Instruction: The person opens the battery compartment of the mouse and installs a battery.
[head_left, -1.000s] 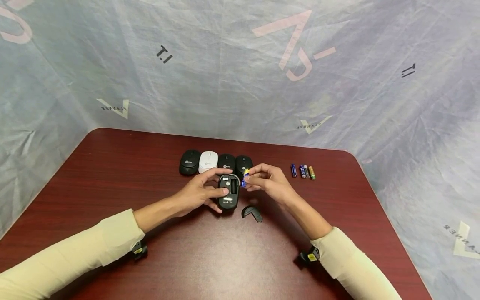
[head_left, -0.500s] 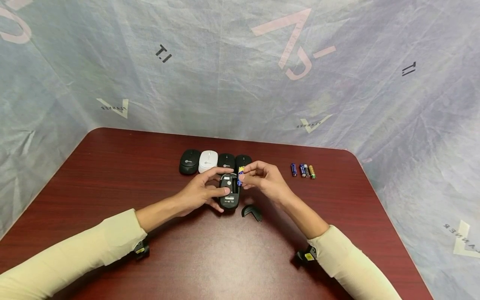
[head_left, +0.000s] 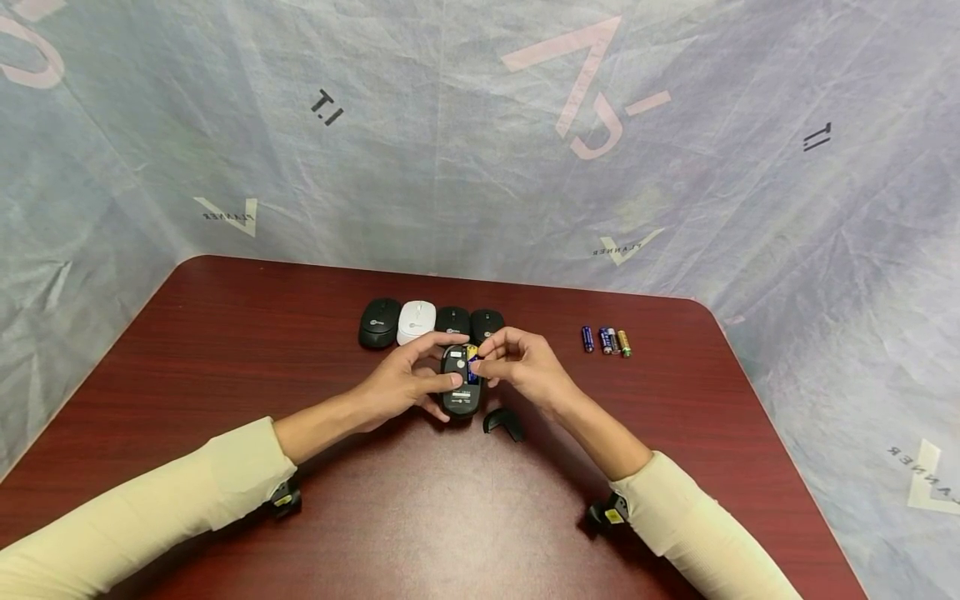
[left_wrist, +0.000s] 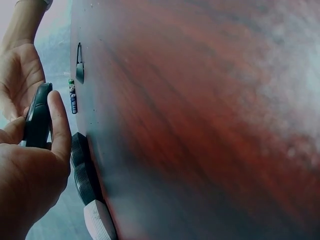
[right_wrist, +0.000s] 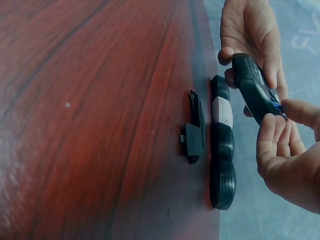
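My left hand (head_left: 393, 379) grips a black computer mouse (head_left: 461, 402) turned underside up, thumb across its base and fingers along the far side. A blue and yellow battery (head_left: 472, 353) lies in the mouse's open battery slot. The thumb of my right hand (head_left: 528, 371) is on this battery, while the other fingers curl at the mouse's right edge. In the right wrist view a sliver of blue battery (right_wrist: 277, 106) shows under the thumb; most of it is hidden. The black curved battery cover (head_left: 504, 424) lies on the table just below the mouse.
Behind the hands, a row of mice stands on the dark red table (head_left: 300, 333): a black mouse (head_left: 379, 323), a white mouse (head_left: 417, 322) and two more black ones. Several loose batteries (head_left: 609, 342) lie to the right. A grey cloth backdrop (head_left: 450, 167) rises past the table.
My right hand has moved left with the battery, from beside the mouse into its slot. The left hand and the mouse have shifted slightly right; the cover lies where it was.
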